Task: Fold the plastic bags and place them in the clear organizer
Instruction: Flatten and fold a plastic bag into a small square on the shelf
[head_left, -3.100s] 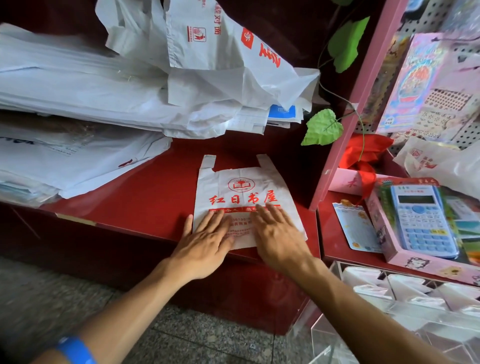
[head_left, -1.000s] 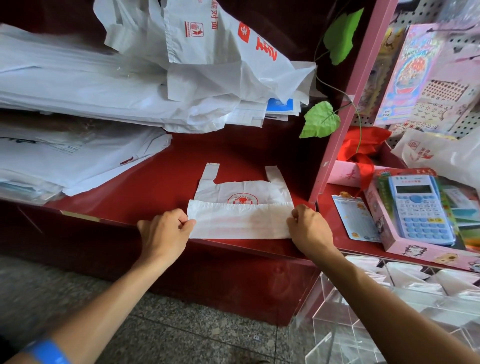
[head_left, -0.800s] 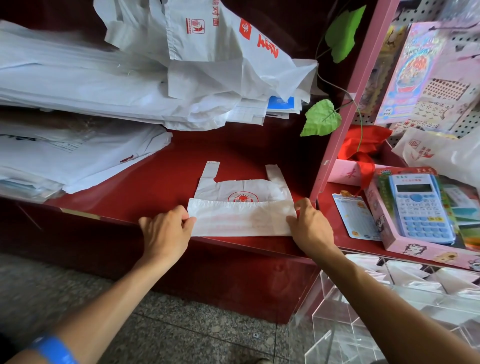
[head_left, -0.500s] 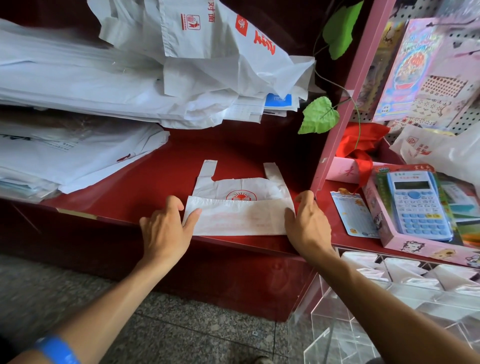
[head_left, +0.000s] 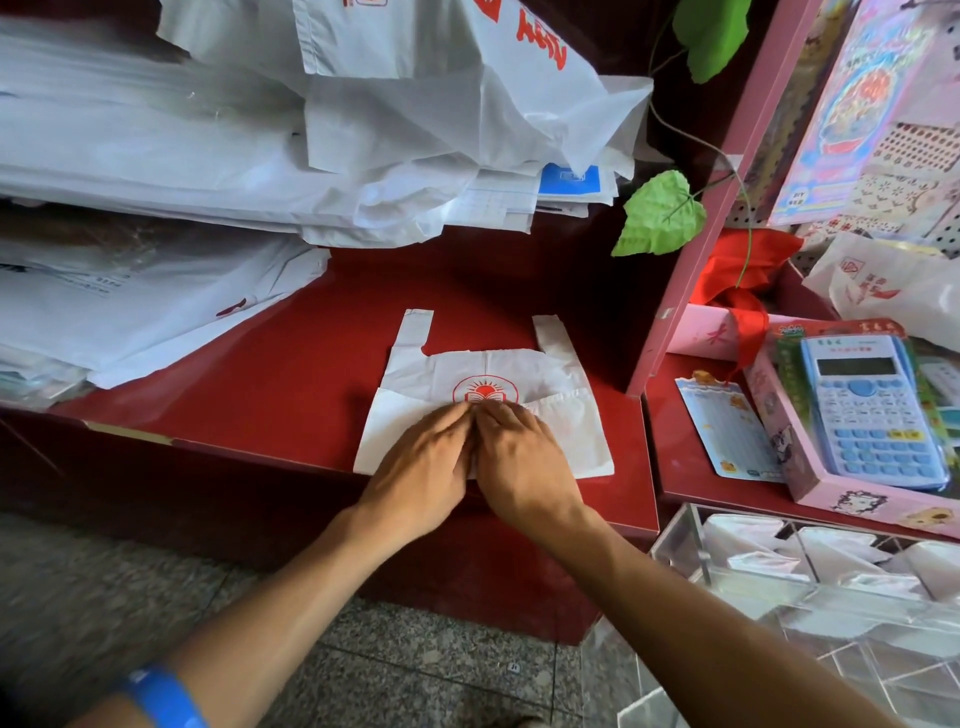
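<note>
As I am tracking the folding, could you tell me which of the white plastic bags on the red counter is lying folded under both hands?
The small bag with the red sun-and-book logo, alone near the counter's front edge; the others lie heaped behind.

A red shelf is seen carrying a white plastic bag laid flat near its front edge, bottom part folded up over the red logo, handles pointing to the back. Stacks of white bags are piled on it at the back and left. A lower red ledge to the right is loaded with a small card and a pink boxed calculator; a clear organizer is placed below it.
</note>
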